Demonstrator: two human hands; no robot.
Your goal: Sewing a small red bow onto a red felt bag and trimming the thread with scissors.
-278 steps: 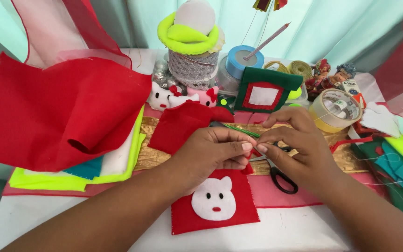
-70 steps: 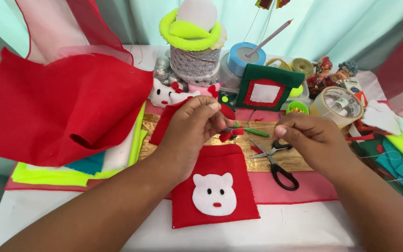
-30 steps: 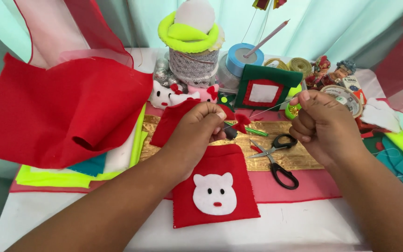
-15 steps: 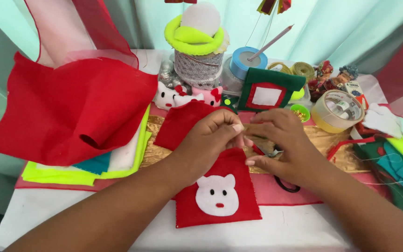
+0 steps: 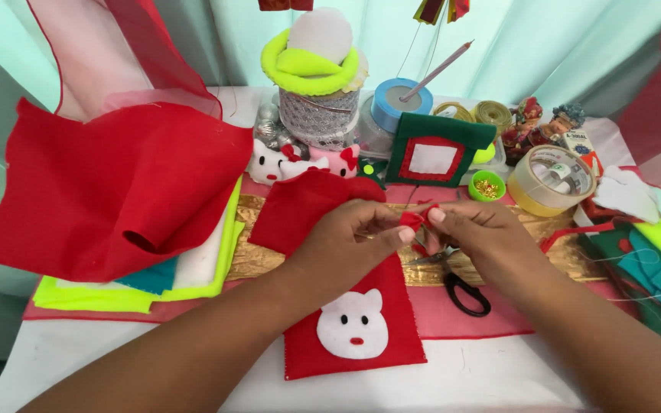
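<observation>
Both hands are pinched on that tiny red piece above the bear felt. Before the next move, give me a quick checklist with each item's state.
1. Small red piece held between fingertips of left hand and right hand: ok.
2. Red felt square with white bear face lying flat on the table, bear side up: ok.
3. Scissors within reach, under the right hand; blades hidden: cannot tell if closed.
4. Thread or needle on the red piece: cannot tell, too small.
5. Small green cup of gold bits upright, clear of both hands: ok.
6. Folded red felt on the stack at left, clear of the hands: ok.
</observation>
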